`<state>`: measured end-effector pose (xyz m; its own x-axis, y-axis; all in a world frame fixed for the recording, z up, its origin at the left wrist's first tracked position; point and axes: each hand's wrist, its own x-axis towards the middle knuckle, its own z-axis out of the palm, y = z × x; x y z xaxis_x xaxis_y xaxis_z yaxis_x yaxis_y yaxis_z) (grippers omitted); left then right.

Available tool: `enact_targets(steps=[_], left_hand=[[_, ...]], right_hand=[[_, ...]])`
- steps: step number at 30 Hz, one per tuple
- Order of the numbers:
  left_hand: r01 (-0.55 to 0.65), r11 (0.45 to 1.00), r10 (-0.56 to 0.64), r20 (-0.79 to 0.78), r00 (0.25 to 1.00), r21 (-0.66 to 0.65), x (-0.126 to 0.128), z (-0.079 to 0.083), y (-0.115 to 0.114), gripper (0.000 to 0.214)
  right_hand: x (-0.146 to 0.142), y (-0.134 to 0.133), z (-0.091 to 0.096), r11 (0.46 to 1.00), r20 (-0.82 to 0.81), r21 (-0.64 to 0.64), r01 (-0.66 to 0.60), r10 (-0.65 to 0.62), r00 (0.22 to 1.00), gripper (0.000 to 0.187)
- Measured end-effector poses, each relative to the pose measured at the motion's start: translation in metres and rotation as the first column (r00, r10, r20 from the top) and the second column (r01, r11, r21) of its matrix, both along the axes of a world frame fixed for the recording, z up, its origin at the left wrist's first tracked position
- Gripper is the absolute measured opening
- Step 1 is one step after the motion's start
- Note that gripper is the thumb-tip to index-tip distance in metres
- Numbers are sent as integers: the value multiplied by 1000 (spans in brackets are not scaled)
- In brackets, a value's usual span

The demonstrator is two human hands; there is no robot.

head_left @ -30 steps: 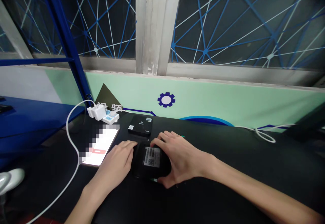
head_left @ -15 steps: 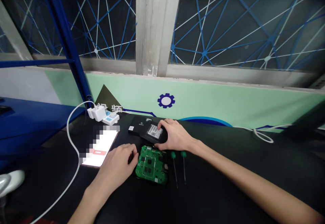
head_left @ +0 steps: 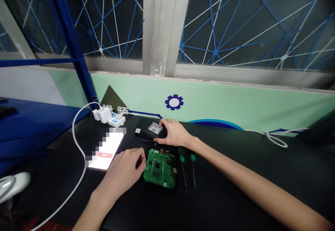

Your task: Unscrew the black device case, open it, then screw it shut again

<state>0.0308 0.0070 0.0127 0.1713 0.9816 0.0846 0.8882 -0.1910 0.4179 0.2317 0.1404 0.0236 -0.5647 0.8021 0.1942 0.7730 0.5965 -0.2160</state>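
My right hand [head_left: 176,133] grips a black plastic cover with a white printed label [head_left: 155,127], thumb at its near edge and fingers over its right side. The cover lies over or against another dark flat piece [head_left: 138,131], behind the board. Nearer me, a green circuit board [head_left: 160,170] sits in a black casing, chips and ports facing up. My left hand [head_left: 128,163] rests by the board's left edge, fingers curled together; whether they pinch anything is hidden. Two green-handled screwdrivers [head_left: 182,159] [head_left: 193,158] lie right of the board, tips towards me.
A lit phone [head_left: 103,154] lies left of my left hand. Behind it stands a white power strip [head_left: 117,120] with a plugged-in charger [head_left: 103,114], its white cable [head_left: 75,133] looping down the left side. A white device [head_left: 15,185] is at far left. Another white cable [head_left: 277,140] lies back right.
My right hand has carried the labelled cover back and left, away from the board, onto the dark piece behind. My left hand stays by the board. The whole view has shifted slightly.
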Motion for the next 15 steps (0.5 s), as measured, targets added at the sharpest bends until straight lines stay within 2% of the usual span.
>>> enact_targets(steps=[4, 8, 10, 12, 15], left_hand=[[-6, 1000, 6, -4, 1000, -12, 0, -1, 0, 16], [-24, 1000, 24, -20, 1000, -14, 0, -4, 1, 15], [-28, 1000, 28, -32, 999, -5, -1, -5, 1, 15], [-23, 1000, 23, -43, 999, -3, -1, -5, 1, 16], [-10, 1000, 10, -40, 999, -8, 0, -3, 1, 17]], right_hand=[[7, -5, 10, 999, -2, 11, -49, 49, 999, 52], [18, -18, 31, 999, 50, 23, -49, 48, 998, 25], [21, -29, 42, 992, 150, -98, -75, 89, 985, 11], [21, -43, 48, 970, 225, -217, -106, 155, 962, 10], [15, -63, 50, 962, 305, -243, -124, 197, 932, 5]])
